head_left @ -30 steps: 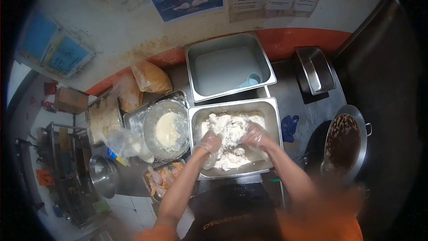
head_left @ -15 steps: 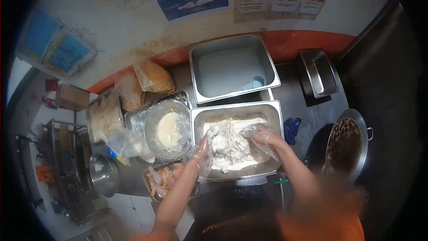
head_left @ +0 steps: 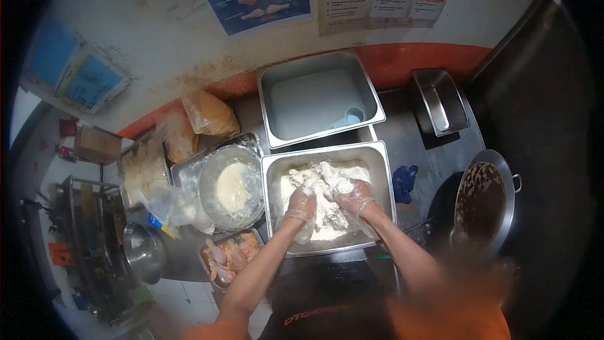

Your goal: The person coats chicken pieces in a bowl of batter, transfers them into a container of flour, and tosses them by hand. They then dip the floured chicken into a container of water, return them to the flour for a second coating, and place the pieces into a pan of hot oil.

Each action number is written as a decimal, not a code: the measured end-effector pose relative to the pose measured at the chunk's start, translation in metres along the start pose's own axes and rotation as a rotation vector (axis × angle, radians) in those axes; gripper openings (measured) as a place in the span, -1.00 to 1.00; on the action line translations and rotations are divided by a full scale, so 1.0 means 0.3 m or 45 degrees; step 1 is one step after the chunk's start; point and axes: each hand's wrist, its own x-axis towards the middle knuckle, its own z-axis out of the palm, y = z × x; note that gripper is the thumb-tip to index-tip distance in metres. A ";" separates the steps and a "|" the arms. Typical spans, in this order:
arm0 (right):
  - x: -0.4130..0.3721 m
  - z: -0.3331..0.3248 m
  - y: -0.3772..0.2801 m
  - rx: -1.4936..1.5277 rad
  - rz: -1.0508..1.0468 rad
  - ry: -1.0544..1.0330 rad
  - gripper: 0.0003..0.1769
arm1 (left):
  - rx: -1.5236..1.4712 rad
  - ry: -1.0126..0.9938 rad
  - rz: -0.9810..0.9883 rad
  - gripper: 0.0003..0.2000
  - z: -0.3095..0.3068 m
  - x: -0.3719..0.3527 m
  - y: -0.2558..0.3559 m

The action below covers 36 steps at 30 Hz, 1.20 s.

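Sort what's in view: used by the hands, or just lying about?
In use: left hand and right hand, both in the flour; flour pan.
Lying about, untouched: upper pan, blue cup, batter bowl, raw chicken, dark pot, blue cloth.

We locate the flour pan [head_left: 382, 176] at bench centre, with the left hand [head_left: 302, 204] and right hand [head_left: 353, 198] side by side in the flour. Just left of it stands the bowl [head_left: 231, 186]. In front of the bowl lies the tray [head_left: 229, 257], and behind it the bags [head_left: 211, 113]. Behind the flour pan sits a second pan [head_left: 308, 97] with a cup [head_left: 354, 115] in it. The wok [head_left: 484, 198] stands at right.
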 end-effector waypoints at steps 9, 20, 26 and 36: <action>0.006 -0.106 -0.123 -0.446 -0.310 -0.064 -0.37 | -0.584 -0.312 0.073 -0.56 -0.218 -0.059 0.194; 0.298 0.012 0.145 -0.826 -0.009 0.104 -0.26 | -0.697 -0.030 -0.694 -0.32 0.001 0.118 -0.021; 0.025 -0.064 -0.158 -0.278 0.049 -0.371 -0.26 | -1.330 -0.692 -0.469 -0.27 -0.060 0.107 -0.059; 0.085 0.131 0.304 -0.584 0.160 0.027 0.07 | 0.218 -0.236 -0.368 -0.32 0.071 -0.017 -0.302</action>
